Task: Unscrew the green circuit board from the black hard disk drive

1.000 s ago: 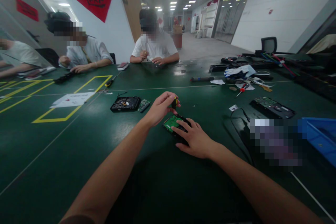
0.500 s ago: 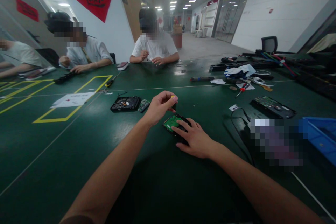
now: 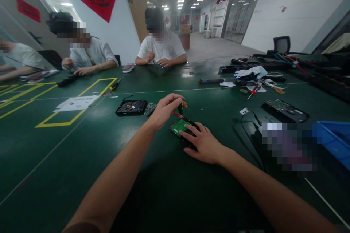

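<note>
A hard drive (image 3: 177,127) with a green circuit board facing up lies on the dark green table in front of me. Across its right part my right hand (image 3: 203,142) is spread, with the thumb at the near edge, gripping it against the table; the fingers hide much of the drive. Above the far edge, my left hand (image 3: 166,109) pinches the yellow and black handle of a small screwdriver (image 3: 180,107), held roughly upright. The screwdriver's tip is too small to make out.
Left of my hands lie an opened drive casing (image 3: 131,107) and a loose circuit board (image 3: 150,109). Another hard drive (image 3: 286,111), a cable and a blue bin (image 3: 335,142) are on the right. Gloves (image 3: 250,73) and tools lie farther back. Several people sit across the table.
My left fingers have shifted on the screwdriver, opening slightly so that more of its handle shows. My right hand and the hard drive stay in place.
</note>
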`<state>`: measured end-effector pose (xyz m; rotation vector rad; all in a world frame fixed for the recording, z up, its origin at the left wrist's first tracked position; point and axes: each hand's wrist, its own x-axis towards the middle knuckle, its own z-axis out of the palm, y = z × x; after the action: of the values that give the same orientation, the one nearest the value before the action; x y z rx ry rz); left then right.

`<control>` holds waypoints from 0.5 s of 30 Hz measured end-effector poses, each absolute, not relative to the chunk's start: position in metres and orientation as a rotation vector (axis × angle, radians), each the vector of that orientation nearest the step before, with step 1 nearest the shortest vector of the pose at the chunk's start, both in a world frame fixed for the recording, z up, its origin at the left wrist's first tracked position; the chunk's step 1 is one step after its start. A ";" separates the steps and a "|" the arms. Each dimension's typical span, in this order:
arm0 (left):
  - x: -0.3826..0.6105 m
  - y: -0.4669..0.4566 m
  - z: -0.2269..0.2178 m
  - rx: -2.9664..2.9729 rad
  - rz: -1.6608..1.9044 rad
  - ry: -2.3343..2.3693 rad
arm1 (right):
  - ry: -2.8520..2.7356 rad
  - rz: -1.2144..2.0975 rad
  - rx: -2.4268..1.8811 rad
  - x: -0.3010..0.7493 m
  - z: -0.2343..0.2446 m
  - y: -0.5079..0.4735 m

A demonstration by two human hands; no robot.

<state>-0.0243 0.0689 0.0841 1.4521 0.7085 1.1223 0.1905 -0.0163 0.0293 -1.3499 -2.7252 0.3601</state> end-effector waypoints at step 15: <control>-0.023 0.067 0.087 1.549 1.165 0.819 | -2.720 0.356 -1.352 0.190 0.030 -0.017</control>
<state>-0.0231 0.0671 0.0873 1.5492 0.8188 1.1655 0.1896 -0.0167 0.0296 -1.3517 -2.7199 0.3558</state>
